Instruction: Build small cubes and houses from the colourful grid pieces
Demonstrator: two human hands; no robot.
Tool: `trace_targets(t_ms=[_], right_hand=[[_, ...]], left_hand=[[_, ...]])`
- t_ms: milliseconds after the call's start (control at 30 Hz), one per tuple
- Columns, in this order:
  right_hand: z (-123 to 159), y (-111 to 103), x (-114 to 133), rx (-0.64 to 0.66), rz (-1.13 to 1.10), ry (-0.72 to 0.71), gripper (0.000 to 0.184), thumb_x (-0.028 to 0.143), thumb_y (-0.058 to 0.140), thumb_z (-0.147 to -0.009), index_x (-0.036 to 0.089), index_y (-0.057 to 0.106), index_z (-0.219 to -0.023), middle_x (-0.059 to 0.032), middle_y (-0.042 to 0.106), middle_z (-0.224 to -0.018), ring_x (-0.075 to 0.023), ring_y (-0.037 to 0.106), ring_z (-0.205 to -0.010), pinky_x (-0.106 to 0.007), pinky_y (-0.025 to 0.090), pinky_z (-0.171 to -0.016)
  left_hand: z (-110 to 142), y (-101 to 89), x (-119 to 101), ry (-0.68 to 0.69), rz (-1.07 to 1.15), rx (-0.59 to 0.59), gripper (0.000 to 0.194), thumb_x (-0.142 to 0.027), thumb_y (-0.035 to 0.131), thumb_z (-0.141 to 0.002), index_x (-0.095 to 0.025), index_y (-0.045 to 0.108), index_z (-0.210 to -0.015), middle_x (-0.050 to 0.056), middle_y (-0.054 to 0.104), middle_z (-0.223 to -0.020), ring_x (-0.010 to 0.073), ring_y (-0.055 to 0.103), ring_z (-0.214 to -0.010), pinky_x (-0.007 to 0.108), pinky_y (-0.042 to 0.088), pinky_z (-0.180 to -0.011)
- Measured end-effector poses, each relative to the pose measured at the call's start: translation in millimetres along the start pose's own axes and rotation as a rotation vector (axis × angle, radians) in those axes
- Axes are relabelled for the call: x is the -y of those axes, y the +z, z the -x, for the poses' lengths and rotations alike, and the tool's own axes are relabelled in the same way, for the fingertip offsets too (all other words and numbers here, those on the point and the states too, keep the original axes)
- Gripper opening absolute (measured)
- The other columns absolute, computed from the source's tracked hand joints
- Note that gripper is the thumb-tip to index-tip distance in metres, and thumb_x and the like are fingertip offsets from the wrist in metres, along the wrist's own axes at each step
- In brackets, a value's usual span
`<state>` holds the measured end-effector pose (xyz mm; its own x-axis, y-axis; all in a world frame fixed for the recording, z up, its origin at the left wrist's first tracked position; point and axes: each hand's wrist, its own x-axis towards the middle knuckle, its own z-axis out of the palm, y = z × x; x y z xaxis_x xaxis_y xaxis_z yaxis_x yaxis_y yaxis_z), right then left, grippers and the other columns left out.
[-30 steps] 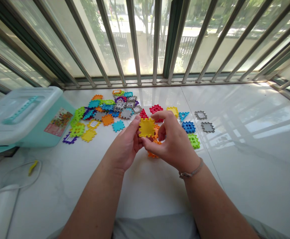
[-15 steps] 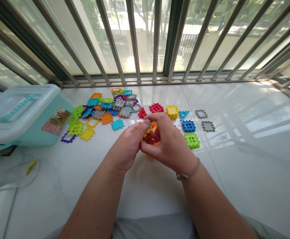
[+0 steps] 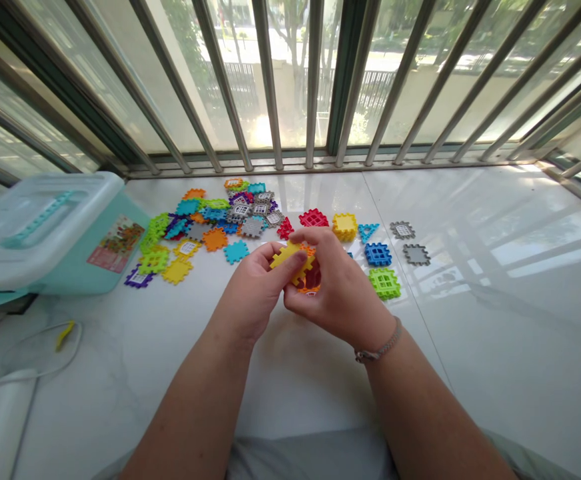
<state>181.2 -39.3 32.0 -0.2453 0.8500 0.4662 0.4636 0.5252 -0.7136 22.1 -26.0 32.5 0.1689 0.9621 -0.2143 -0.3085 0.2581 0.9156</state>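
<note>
Between my two hands is a yellow square building tile [image 3: 286, 259] with notched edges, its flat face turned up. My left hand [image 3: 250, 287] pinches it, the thumb stretched over the face. Curled around the tile's right side, my right hand [image 3: 338, 283] has its index finger at the far edge and its thumb at the near one. Orange pieces [image 3: 311, 291] show through the gap in the right hand; whether they are held or lie on the floor I cannot tell. Just beyond the hands are a red tile stack [image 3: 313, 217] and a yellow tile stack [image 3: 344, 227].
A heap of mixed notched tiles [image 3: 215, 213] spreads at the left. Blue tiles [image 3: 378, 254], green tiles [image 3: 384, 283], a blue triangle [image 3: 368, 231] and grey tiles [image 3: 416, 254] lie right. A lidded teal box [image 3: 120, 233] and a white cable [image 3: 40, 380] are left; metal bars [image 3: 269, 87] stand behind.
The yellow tile has turned so its flat face now shows, where before only its edge was visible. My left thumb has moved right, onto the face.
</note>
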Motion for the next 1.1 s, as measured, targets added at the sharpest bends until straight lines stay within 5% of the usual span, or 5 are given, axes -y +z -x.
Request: trace_targets(t_ms=[333, 600, 833, 1100], right_hand=[[-1.0, 1.3, -1.2, -0.058, 0.003, 0.016, 0.056, 0.017, 0.073, -0.090, 0.029, 0.055, -0.141, -0.0068, 0.073, -0.136, -0.0172, 0.076, -0.086, -0.036, 0.066, -0.081], [-1.4, 0.8, -3.3, -0.046, 0.035, -0.001, 0.068, 0.015, 0.072, -0.091, 0.030, 0.051, -0.154, -0.0089, 0.067, -0.147, -0.0147, 0.069, -0.078, -0.038, 0.067, -0.077], [-4.9, -2.1, 0.2, -0.040, 0.044, -0.052, 0.051, 0.010, 0.069, -0.092, 0.024, 0.061, -0.140, -0.0114, 0.069, -0.142, -0.0260, 0.074, -0.117, -0.044, 0.068, -0.098], [-4.7, -2.5, 1.9, -0.044, 0.042, -0.036, 0.046, 0.015, 0.073, -0.094, 0.024, 0.062, -0.138, -0.0104, 0.069, -0.143, -0.0266, 0.073, -0.124, -0.044, 0.067, -0.103]], left_hand=[[0.4, 0.1, -2.2, 0.118, -0.110, -0.141, 0.050, -0.045, 0.100, -0.076, -0.021, 0.056, -0.080, -0.002, 0.067, -0.073, 0.0128, 0.062, -0.067, 0.023, 0.048, -0.062], [-1.3, -4.9, 2.3, 0.162, -0.244, -0.133, 0.038, -0.038, 0.091, -0.086, -0.023, 0.056, -0.088, -0.005, 0.062, -0.076, 0.0126, 0.057, -0.070, 0.023, 0.042, -0.062], [0.3, -1.7, 0.1, 0.185, -0.196, -0.112, 0.038, -0.041, 0.092, -0.086, -0.022, 0.059, -0.087, -0.004, 0.061, -0.077, 0.0119, 0.055, -0.070, 0.023, 0.043, -0.063], [-1.0, -0.1, 1.3, 0.181, -0.066, -0.073, 0.045, -0.053, 0.091, -0.090, -0.020, 0.062, -0.083, -0.001, 0.057, -0.078, 0.0120, 0.053, -0.071, 0.023, 0.043, -0.064]])
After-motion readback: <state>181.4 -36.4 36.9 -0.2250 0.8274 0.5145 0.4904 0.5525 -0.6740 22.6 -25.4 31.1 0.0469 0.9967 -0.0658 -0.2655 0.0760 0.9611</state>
